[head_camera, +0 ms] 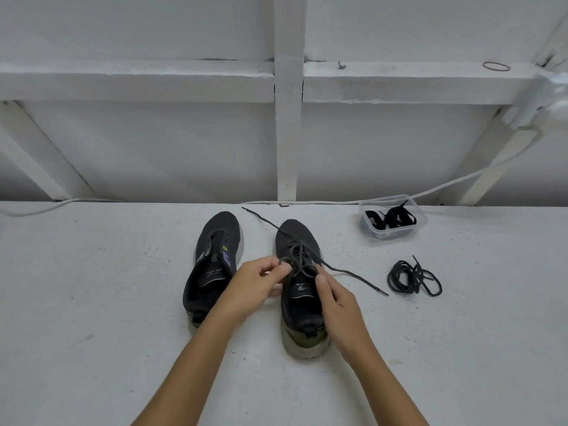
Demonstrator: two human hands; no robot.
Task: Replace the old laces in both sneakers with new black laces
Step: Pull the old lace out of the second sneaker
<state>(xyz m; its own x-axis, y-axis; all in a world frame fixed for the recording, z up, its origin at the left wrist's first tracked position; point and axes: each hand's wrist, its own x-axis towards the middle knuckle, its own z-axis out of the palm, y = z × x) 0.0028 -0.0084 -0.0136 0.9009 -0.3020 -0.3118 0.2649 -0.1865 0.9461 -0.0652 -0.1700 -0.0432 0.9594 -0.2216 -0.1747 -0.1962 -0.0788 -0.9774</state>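
On the worktop (123, 272) the left sneaker (212, 265) stands laceless; the right sneaker (299, 287) keeps its lace (338, 269), left hand (255, 284) pinching it, right hand (335, 298) gripping the shoe's side. Old lace (413, 278) at 3 o'clock, new laces (390, 218) boxed at 1. Tongue writing unreadable. Roughly a quarter done, I judge

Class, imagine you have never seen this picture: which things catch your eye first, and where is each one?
First, the left hand and right hand pinching the lace on the right sneaker at centre. Beside it stands the left sneaker, with no lace. To the right lie a loose lace bundle and a clear tub of black laces.
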